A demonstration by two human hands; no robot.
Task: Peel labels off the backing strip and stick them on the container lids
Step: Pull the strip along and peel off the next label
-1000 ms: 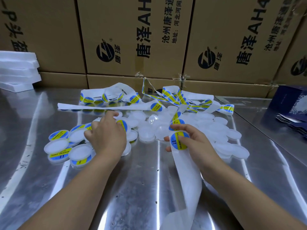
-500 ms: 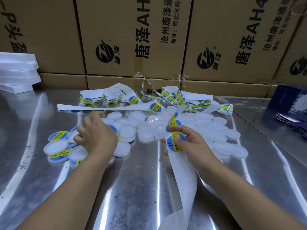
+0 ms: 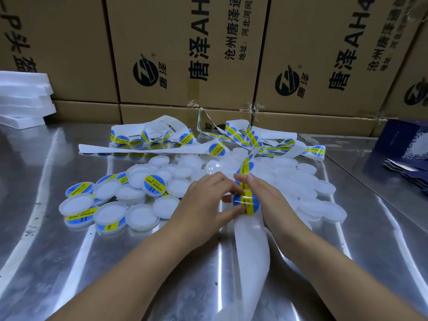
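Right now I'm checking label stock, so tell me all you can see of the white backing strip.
The backing strip is a long, glossy white paper ribbon. Its bare peeled end trails toward the viewer across the metal table. Both hands, left hand and right hand, meet at a round blue-and-yellow label on it. Beyond, it twists in loops that carry more labels.

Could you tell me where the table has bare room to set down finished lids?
Bare steel lies left of the labelled lids, toward the foam stack, and near the front edge beside the backing strip. The middle is crowded with plain lids and tangled strip.
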